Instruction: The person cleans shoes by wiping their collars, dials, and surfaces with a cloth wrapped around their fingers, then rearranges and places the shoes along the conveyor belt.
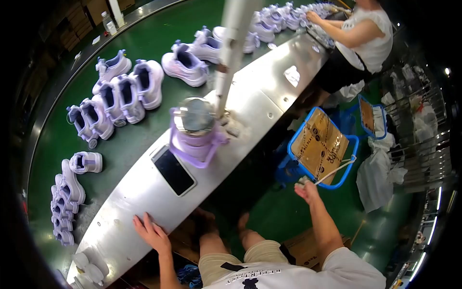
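Palm down and fingers loosely spread, my left hand rests on the metal table, near the smartphone. My right hand is half-curled at the white cord beside the blue basket; its grip is unclear. Lilac sneakers stand beyond the table.

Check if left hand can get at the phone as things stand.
Probably yes: the left hand rests on the same metal ledge as the phone, bare metal between them; the purple bottle stands beyond, off that path.
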`<act>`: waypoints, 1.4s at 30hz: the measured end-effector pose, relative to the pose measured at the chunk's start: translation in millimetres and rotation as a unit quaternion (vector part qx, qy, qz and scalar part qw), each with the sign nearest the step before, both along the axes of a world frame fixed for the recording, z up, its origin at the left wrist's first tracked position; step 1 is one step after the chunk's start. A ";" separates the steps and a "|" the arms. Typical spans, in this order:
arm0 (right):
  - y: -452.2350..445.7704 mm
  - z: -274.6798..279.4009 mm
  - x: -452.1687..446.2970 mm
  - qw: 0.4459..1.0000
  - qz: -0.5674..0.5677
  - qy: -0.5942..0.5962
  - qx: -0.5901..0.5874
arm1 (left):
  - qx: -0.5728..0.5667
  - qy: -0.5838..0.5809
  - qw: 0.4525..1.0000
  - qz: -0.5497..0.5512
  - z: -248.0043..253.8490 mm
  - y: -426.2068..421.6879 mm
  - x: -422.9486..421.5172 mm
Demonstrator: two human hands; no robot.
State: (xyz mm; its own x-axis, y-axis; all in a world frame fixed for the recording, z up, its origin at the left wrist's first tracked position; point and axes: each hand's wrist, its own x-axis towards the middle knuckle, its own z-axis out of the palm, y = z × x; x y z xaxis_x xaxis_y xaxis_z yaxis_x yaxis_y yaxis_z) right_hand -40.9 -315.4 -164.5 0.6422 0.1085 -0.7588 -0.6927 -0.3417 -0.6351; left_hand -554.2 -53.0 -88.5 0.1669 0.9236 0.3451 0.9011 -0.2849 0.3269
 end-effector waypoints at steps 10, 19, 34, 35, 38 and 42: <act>-35.0 -141.9 63.7 0.880 -0.412 0.005 0.236 | 0.017 0.104 0.994 0.002 -17.4 14.2 1.0; -35.9 -122.3 81.4 0.742 -0.502 -0.033 0.443 | -0.001 0.129 0.992 -0.002 -17.4 17.5 0.1; -27.8 -19.9 0.7 0.718 -0.565 0.029 0.406 | -0.154 0.152 0.973 -0.083 69.0 43.7 62.6; -27.9 0.5 -14.7 0.717 -0.575 0.050 0.391 | -0.204 0.151 0.962 -0.098 97.0 56.2 65.6; -30.5 39.8 -60.3 0.711 -0.635 0.081 0.291 | -0.270 0.132 0.935 -0.191 145.8 114.4 90.0; -57.0 98.2 -127.7 0.800 -0.512 0.128 0.286 | -0.283 0.122 0.928 -0.209 154.4 160.1 109.5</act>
State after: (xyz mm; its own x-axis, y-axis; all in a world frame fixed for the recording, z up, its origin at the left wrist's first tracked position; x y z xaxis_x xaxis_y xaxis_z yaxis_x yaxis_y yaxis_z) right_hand -168.6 -372.4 -66.3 0.4470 0.0015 -0.8945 -0.5563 0.7836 -0.2766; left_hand -444.7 107.1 65.9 0.5607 0.7826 -0.2704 0.8175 -0.4714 0.3309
